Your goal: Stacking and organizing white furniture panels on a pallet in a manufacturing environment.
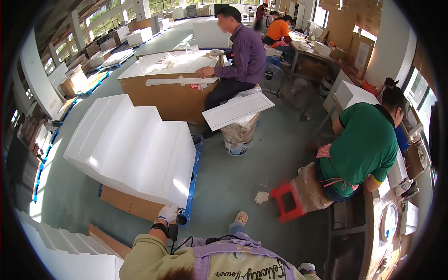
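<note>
My left hand (168,213), in a white glove, is at the near lower edge of a stack of white panels (133,144). It appears to touch the edge near the corner; how its fingers are bent is not clear. The panels lie in stepped piles on cardboard (128,203) over a blue pallet (185,215). A dark band and a small device with a cable sit on my left wrist. At the bottom edge, what looks like my right hand (307,267) shows as a small pale shape beside my sleeve, its fingers not distinguishable.
More white panels (70,252) stand at the lower left. A red stool (285,203) is on the right, by a seated person in green (366,140). Ahead, a person in purple (245,53) works at a cardboard-sided table (163,93); a white panel (238,110) rests on a wrapped bucket.
</note>
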The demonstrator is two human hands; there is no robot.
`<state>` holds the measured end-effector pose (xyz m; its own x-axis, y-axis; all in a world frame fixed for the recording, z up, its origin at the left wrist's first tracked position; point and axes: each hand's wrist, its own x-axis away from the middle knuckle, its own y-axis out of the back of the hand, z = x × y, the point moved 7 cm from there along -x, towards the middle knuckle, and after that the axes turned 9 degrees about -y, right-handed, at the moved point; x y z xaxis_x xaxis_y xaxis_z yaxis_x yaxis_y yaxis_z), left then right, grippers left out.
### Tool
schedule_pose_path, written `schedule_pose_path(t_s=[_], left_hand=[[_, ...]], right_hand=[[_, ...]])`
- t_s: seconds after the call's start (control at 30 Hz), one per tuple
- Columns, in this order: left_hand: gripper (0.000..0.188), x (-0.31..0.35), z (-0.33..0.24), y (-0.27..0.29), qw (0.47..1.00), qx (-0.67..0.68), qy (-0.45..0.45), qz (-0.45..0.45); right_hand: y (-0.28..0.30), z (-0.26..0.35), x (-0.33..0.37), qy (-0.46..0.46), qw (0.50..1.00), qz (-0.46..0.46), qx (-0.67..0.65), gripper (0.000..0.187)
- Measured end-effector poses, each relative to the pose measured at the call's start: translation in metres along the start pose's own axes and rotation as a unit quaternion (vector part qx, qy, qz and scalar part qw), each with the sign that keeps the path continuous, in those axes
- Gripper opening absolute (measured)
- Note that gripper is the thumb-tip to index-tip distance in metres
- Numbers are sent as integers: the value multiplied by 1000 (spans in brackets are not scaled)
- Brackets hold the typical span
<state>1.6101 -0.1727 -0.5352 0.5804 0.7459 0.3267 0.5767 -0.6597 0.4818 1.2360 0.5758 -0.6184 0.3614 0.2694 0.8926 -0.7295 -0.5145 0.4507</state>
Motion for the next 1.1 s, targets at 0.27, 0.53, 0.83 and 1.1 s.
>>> schedule_pose_path(t_s=[0.27, 0.53, 0.83, 1.1], left_hand=[[27, -157, -29, -14, 991, 106, 82, 10], [48, -298, -71, -33, 972, 122, 195, 43], [20, -512, -317, -71, 981, 153, 118, 16], [30, -613, -764, -58, 920, 212, -328, -31]], right_hand=[[348, 80, -35, 18, 671, -114, -733, 20], [469, 99, -99, 31, 737, -157, -657, 25], [449, 98, -142, -50, 693, 40, -718, 25], [662, 105, -100, -63, 848, -311, -425, 37]])
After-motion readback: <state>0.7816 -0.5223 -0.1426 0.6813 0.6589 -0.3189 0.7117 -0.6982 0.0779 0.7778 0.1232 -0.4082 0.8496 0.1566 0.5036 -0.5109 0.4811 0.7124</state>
